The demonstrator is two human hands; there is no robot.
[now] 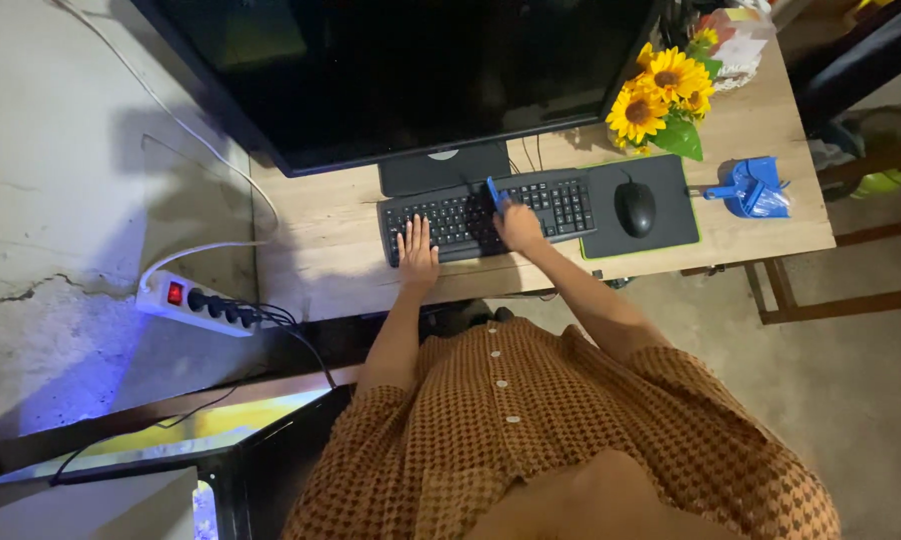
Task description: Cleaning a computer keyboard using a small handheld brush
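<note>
A small blue brush (493,190) stands over the middle of a black keyboard (451,215), its tip toward the keys, pinched in the right hand (520,226), whose fingers are curled around its lower end. The left hand (418,250) lies flat on the keyboard's left part with the fingers spread and pointing away from the person, holding nothing. The keyboard lies near the front edge of a light wooden tabletop (321,240), just before the foot of a large dark monitor (401,70) whose screen is off. Just to the right of the keyboard, touching or nearly touching it, is a black mouse pad (671,215) with a green rim, and a black mouse (636,208) sits on it. Farther right on the tabletop lies a small blue dustpan (751,187), well apart from the hands. Behind the mouse pad stands a bunch of sunflowers (661,95). To the left, off the tabletop, a white power strip (196,303) with a red switch and several black plugs hangs by the grey wall. The person wears an orange-brown checked garment (531,430) with white buttons.
</note>
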